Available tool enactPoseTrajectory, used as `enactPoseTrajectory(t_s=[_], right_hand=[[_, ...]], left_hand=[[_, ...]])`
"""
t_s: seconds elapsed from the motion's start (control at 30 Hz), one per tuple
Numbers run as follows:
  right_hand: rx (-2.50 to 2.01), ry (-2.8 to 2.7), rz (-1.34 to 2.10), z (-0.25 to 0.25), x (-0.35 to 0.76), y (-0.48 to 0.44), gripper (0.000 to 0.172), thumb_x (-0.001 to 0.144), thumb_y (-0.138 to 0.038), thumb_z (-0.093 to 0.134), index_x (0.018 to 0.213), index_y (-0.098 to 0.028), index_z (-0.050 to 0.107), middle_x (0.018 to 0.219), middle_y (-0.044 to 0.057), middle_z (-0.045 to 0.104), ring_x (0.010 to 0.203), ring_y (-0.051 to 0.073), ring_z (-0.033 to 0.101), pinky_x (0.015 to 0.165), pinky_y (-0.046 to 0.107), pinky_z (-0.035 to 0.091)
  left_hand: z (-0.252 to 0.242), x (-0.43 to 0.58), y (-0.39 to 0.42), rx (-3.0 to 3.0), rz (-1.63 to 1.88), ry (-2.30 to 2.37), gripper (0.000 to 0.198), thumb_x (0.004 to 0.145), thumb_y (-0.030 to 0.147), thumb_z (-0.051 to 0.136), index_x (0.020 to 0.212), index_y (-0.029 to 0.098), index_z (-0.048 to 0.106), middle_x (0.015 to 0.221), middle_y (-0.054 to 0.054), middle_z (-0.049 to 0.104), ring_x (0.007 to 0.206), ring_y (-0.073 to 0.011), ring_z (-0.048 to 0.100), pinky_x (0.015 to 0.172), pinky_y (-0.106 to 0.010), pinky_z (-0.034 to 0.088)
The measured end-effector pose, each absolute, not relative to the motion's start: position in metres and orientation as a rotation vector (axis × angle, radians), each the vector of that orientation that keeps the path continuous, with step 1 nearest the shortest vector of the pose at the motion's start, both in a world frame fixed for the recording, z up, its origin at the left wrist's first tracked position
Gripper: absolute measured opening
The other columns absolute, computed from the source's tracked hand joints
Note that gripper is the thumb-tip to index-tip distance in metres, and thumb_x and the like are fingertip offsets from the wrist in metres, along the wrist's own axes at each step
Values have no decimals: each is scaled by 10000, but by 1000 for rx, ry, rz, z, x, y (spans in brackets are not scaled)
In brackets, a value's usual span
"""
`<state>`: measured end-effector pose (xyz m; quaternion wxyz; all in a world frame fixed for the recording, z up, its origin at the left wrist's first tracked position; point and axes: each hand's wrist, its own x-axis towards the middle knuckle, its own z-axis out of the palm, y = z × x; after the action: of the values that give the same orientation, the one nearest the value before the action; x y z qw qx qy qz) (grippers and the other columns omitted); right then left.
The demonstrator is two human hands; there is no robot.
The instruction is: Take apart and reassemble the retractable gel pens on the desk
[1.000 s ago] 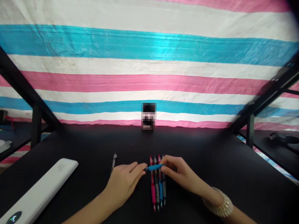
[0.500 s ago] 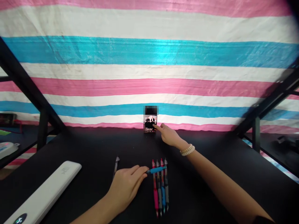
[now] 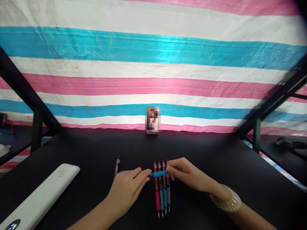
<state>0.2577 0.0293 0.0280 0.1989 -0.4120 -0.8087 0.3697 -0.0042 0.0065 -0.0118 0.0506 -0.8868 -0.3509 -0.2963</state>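
Note:
A blue pen (image 3: 159,173) lies crosswise over a row of several pens (image 3: 161,198) with pink, grey and blue grips on the black table. My left hand (image 3: 130,188) pinches its left end between thumb and fingers. At its right end, the fingers of my right hand (image 3: 184,172) close on the tip, beside the upper ends of the row. Another pen (image 3: 117,166), with a clear and dark barrel, is partly hidden behind my left hand.
A phone (image 3: 153,120) stands upright at the table's back edge, its screen blurred. On the left lies a long white device (image 3: 45,195). Black metal frame bars (image 3: 37,127) rise at both sides before a striped sheet (image 3: 153,86).
My right hand has come back from the phone to the blue pen's right end. The phone's picture is different. My left hand still pinches the pen; the view has shifted slightly.

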Motion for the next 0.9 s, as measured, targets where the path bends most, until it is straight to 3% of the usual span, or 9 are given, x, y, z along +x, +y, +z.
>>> enactPoseTrajectory(t_s=[0.17,0.3,0.47,0.9], right_hand=[[-1206,-2012,1172,20,253,11,390,1008,-415,524,707,-170,559,657,-36,523,591,111,438,545,225,340],[-1183,-1877,1213,11,252,12,410,987,-451,546,692,-167,563,669,-20,540,629,129,472,587,243,361],[-1208,-1760,1218,3,252,11,385,944,-480,601,729,-161,621,674,-11,556,644,144,501,611,256,392],[-1253,-1574,1282,0,247,-3,286,875,-442,702,822,-161,677,708,-12,550,642,136,503,596,253,408]], left_hand=[[-11,-6,3,-2878,-846,-1191,283,1053,317,403,1260,224,573,876,-38,730,652,-212,725,577,-293,523],[1,-8,2,-3055,-801,-1375,244,990,249,491,1233,233,496,908,-22,719,735,-216,715,663,-308,527],[10,-14,7,-3158,-893,-1481,106,980,164,449,1016,240,515,849,6,672,737,-179,663,671,-270,492],[-1,-16,3,-3016,-1420,-1710,124,927,176,596,962,240,696,925,-25,681,766,-162,673,640,-228,505]])
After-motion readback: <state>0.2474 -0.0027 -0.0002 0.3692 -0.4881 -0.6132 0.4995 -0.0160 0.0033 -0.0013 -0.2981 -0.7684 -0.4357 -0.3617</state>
